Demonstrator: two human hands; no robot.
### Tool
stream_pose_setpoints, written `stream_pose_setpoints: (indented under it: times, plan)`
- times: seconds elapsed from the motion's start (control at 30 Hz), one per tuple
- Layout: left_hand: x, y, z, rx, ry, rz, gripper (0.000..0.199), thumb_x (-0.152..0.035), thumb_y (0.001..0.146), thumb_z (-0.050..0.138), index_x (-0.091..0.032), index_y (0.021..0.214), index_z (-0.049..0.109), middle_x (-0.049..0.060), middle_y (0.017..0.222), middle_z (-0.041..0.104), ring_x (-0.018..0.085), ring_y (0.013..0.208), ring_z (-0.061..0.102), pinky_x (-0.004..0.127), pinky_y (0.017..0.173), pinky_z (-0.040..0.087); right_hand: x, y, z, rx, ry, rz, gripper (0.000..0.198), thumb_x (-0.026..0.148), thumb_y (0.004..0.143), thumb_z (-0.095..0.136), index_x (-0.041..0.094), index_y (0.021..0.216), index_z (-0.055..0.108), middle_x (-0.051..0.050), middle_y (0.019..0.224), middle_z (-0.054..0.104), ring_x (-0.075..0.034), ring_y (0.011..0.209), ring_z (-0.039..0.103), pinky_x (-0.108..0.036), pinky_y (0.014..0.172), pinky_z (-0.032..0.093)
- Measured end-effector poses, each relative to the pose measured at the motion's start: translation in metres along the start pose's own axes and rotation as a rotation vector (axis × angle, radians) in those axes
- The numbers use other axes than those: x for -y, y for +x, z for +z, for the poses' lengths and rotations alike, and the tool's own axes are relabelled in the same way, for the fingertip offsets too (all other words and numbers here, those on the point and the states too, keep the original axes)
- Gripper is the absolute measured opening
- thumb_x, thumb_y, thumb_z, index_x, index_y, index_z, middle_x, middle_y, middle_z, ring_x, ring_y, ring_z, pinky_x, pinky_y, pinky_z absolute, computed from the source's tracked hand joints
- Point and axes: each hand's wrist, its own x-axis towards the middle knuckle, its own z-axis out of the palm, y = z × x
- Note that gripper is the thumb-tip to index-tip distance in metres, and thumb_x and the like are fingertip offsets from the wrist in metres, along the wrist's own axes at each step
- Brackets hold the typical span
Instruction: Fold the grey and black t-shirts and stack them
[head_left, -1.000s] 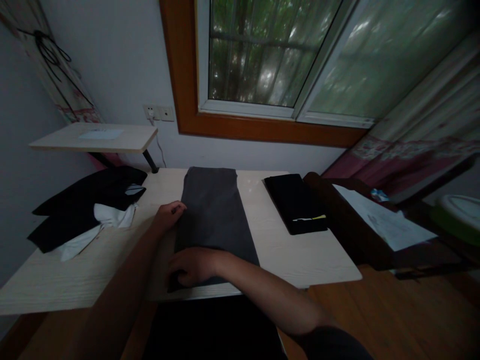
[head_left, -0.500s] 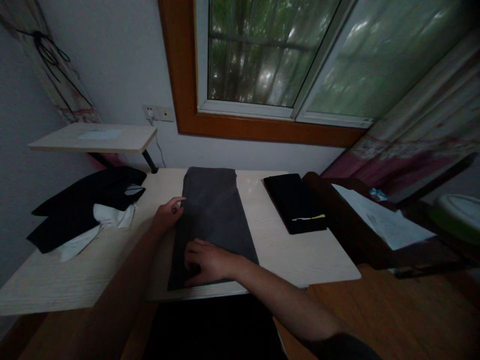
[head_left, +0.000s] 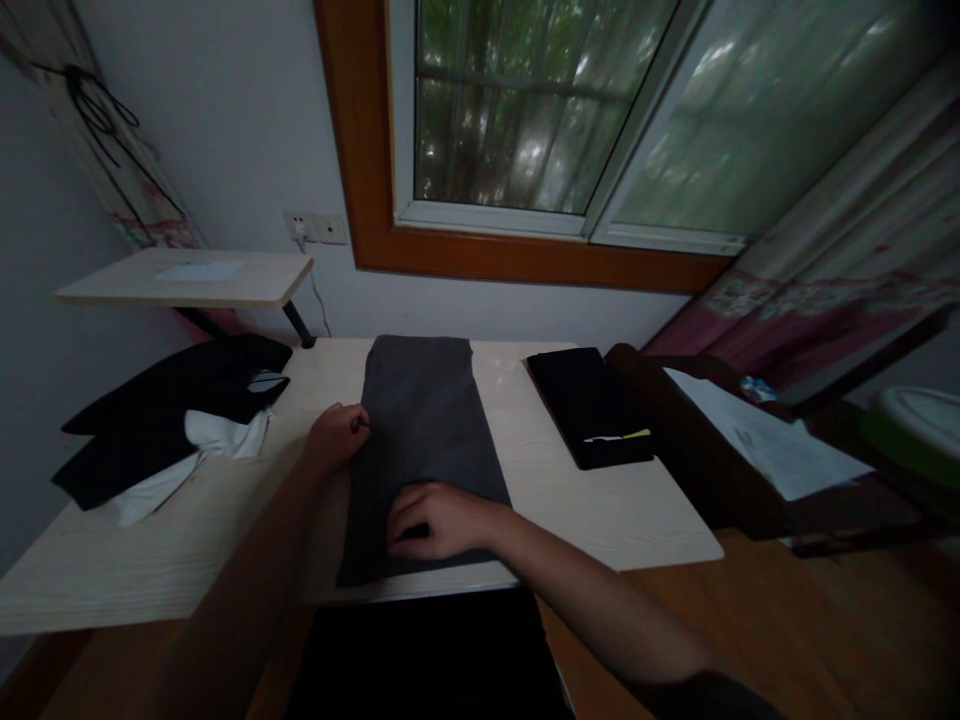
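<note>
A dark grey folded garment (head_left: 421, 400) lies lengthwise on the pale wooden table (head_left: 585, 515), reaching from the back to the front edge. At its left edge, my left hand (head_left: 337, 437) is closed, with a bit of dark cloth showing between the fingers. My right hand (head_left: 442, 522) rests on the near part of the garment. Its fingers curl toward the thumb around a dark gap, and whatever lies under the fingertips is hidden.
Black and white clothes (head_left: 172, 410) lie in a heap at the left, beside a small raised shelf (head_left: 247, 285). A black folder-like item (head_left: 589, 405) sits on the right. Beyond the table's right end, a brown chair-like piece (head_left: 697, 470) carries white paper (head_left: 765, 440).
My left hand has closed its fingers at the garment's left edge. My right hand has slid slightly right, and its fingers have drawn together.
</note>
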Motion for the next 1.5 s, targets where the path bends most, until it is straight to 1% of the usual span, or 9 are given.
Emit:
stream_pose_setpoints:
  times: [0.1, 0.23, 0.4, 0.6, 0.77, 0.87, 0.97, 1.23, 1.5]
  plan:
    - [-0.003, -0.001, 0.0, -0.046, 0.061, 0.036, 0.011, -0.021, 0.08, 0.058, -0.026, 0.086, 0.065, 0.005, 0.084, 0.065, 0.025, 0.089, 0.059, 0.04, 0.09, 0.047, -0.016, -0.012, -0.02, -0.163, -0.075, 0.166, 0.019, 0.028, 0.102, 0.06, 0.018, 0.107, 0.076, -0.007, 0.105, 0.073, -0.016, 0.099, 0.067, -0.03, 0.094, 0.051]
    - [-0.005, -0.001, 0.001, -0.119, 0.076, 0.005, 0.036, -0.032, 0.087, 0.061, -0.025, 0.122, 0.065, 0.008, 0.103, 0.068, 0.029, 0.102, 0.061, 0.042, 0.097, 0.046, -0.041, -0.038, -0.046, -0.471, -0.401, 0.583, 0.033, 0.025, 0.096, 0.066, 0.021, 0.129, 0.068, -0.012, 0.127, 0.062, -0.026, 0.121, 0.056, -0.044, 0.107, 0.045]
    - [-0.004, 0.001, 0.002, -0.039, 0.032, -0.08, 0.062, -0.039, 0.089, 0.062, -0.022, 0.147, 0.05, 0.006, 0.093, 0.068, 0.028, 0.091, 0.062, 0.04, 0.086, 0.048, -0.055, -0.066, -0.056, -0.597, -0.526, 0.894, 0.05, 0.036, 0.094, 0.069, 0.021, 0.142, 0.059, -0.017, 0.136, 0.051, -0.033, 0.125, 0.052, -0.048, 0.109, 0.045]
    - [0.003, 0.001, 0.003, -0.008, -0.037, -0.103, 0.063, -0.039, 0.087, 0.064, -0.026, 0.148, 0.049, 0.002, 0.09, 0.067, 0.025, 0.086, 0.064, 0.038, 0.083, 0.048, -0.06, -0.078, -0.058, -0.621, -0.235, 0.947, 0.054, 0.024, 0.092, 0.069, 0.026, 0.143, 0.054, -0.012, 0.134, 0.059, -0.024, 0.118, 0.063, -0.037, 0.102, 0.049]
    - [0.01, 0.0, 0.007, -0.015, -0.042, -0.073, 0.053, -0.039, 0.089, 0.062, -0.026, 0.14, 0.057, 0.002, 0.088, 0.065, 0.023, 0.084, 0.063, 0.036, 0.081, 0.048, -0.055, -0.089, -0.066, -0.531, -0.033, 0.94, 0.033, 0.017, 0.086, 0.07, 0.026, 0.118, 0.065, -0.004, 0.109, 0.073, -0.022, 0.098, 0.069, -0.032, 0.086, 0.052]
    - [0.013, 0.0, 0.007, 0.01, -0.044, -0.042, 0.044, -0.038, 0.089, 0.061, -0.027, 0.132, 0.063, 0.003, 0.088, 0.065, 0.023, 0.084, 0.063, 0.035, 0.081, 0.047, -0.047, -0.095, -0.067, -0.5, 0.153, 0.968, 0.018, 0.02, 0.085, 0.068, 0.025, 0.102, 0.064, 0.002, 0.086, 0.069, -0.015, 0.069, 0.063, -0.024, 0.063, 0.049]
    - [0.013, -0.001, 0.003, 0.053, -0.06, -0.006, 0.035, -0.037, 0.09, 0.06, -0.028, 0.123, 0.068, 0.002, 0.087, 0.065, 0.022, 0.084, 0.063, 0.035, 0.08, 0.047, -0.041, -0.098, -0.066, -0.504, 0.348, 0.995, 0.013, 0.027, 0.084, 0.069, 0.022, 0.093, 0.061, 0.003, 0.077, 0.061, -0.011, 0.058, 0.055, -0.02, 0.049, 0.042]
    - [0.005, -0.002, -0.003, 0.043, -0.096, -0.017, 0.035, -0.036, 0.088, 0.062, -0.028, 0.121, 0.071, 0.002, 0.085, 0.065, 0.022, 0.081, 0.061, 0.035, 0.078, 0.046, -0.028, -0.113, -0.069, -0.541, 0.536, 0.796, 0.042, 0.046, 0.078, 0.081, 0.018, 0.107, 0.067, 0.001, 0.085, 0.061, -0.011, 0.07, 0.054, -0.023, 0.061, 0.043]
    - [0.005, -0.003, -0.003, 0.074, -0.09, -0.025, 0.038, -0.038, 0.091, 0.058, -0.025, 0.126, 0.068, 0.002, 0.086, 0.063, 0.021, 0.081, 0.059, 0.034, 0.078, 0.044, -0.014, -0.117, -0.074, -0.397, 0.718, 0.812, 0.059, 0.043, 0.073, 0.087, 0.023, 0.12, 0.058, 0.0, 0.096, 0.062, -0.014, 0.083, 0.06, -0.025, 0.068, 0.047]
